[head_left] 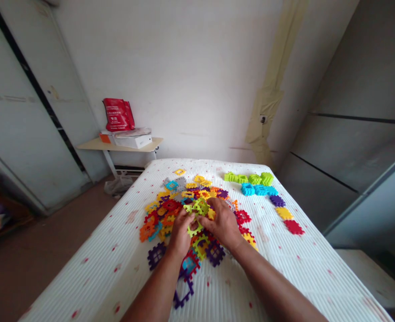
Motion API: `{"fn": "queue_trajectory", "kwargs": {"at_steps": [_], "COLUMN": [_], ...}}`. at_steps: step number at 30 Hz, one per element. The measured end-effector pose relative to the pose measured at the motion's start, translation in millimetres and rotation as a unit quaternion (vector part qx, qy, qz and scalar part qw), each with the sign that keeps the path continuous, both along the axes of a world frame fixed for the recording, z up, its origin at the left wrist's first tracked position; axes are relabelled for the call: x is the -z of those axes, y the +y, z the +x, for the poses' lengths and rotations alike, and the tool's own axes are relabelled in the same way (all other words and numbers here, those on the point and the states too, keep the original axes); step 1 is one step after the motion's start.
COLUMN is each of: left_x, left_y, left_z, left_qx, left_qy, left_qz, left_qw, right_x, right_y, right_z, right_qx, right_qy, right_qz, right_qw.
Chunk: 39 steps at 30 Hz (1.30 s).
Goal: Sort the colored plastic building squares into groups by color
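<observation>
Above a mixed pile of interlocking plastic tiles (170, 205), both hands hold lime green tiles (199, 207) with notched edges. My left hand (183, 230) is closed on the left side of these pieces, its thumb near their lower edge. My right hand (223, 221) grips them from the right, its fingers bent over the top and its thumb toward the middle. Whether the green pieces are joined cannot be made out. Just below the hands lie a purple window tile (215, 253) and a red tile (195, 259) with a blue piece in it.
At the right of the white quilted bed surface (278, 277) stand lime green assembled blocks (249, 178) and blue ones (258, 189). Single purple (277, 201), yellow (284, 213) and red tiles (294, 227) lie beyond them. A small table (93, 144) bears a red bag (117, 115).
</observation>
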<state>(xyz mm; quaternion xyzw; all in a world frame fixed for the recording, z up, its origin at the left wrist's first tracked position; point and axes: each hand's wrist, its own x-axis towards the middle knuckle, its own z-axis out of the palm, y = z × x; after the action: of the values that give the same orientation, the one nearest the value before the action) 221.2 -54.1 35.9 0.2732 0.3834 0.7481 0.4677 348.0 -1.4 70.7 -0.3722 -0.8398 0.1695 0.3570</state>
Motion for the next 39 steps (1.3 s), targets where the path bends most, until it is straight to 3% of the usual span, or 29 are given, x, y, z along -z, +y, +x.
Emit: {"fn": "queue_trajectory", "kwargs": {"at_steps": [7, 10, 16, 21, 26, 33, 39], "left_x": [0.5, -2.3, -4.6, -4.0, -2.8, -2.1, -3.8], "left_y": [-1.9, -3.7, -5.9, -5.0, -3.7, -4.0, -5.5], "left_z": [-0.1, -1.6, -5.5, -5.7, -7.2, -10.1, -10.1], "left_qx": [-0.01, -0.018, -0.019, -0.019, -0.019, -0.021, -0.026], "left_qy": [0.024, 0.026, 0.031, 0.033, 0.033, 0.035, 0.039], "left_qz": [-0.01, -0.027, -0.038, -0.048, -0.045, -0.053, -0.061], "left_qw": [1.0, 0.999, 0.999, 0.998, 0.998, 0.998, 0.997], "right_x": [2.9, 3.2, 15.7, 41.9, 53.3, 41.4, 38.2], "right_y": [2.1, 12.9, 66.0, 92.6, 96.4, 81.9, 72.6], "right_z": [0.4, 13.0, 89.4, 137.8, 143.3, 136.4, 120.5], "right_qx": [-0.022, -0.008, 0.076, 0.155, 0.207, 0.336, 0.353], "right_qy": [0.054, 0.083, 0.029, -0.086, -0.129, -0.155, -0.237], "right_qz": [-0.056, -0.044, 0.045, 0.02, -0.023, -0.077, -0.082], "right_qw": [0.997, 0.996, 0.996, 0.984, 0.97, 0.926, 0.901]}}
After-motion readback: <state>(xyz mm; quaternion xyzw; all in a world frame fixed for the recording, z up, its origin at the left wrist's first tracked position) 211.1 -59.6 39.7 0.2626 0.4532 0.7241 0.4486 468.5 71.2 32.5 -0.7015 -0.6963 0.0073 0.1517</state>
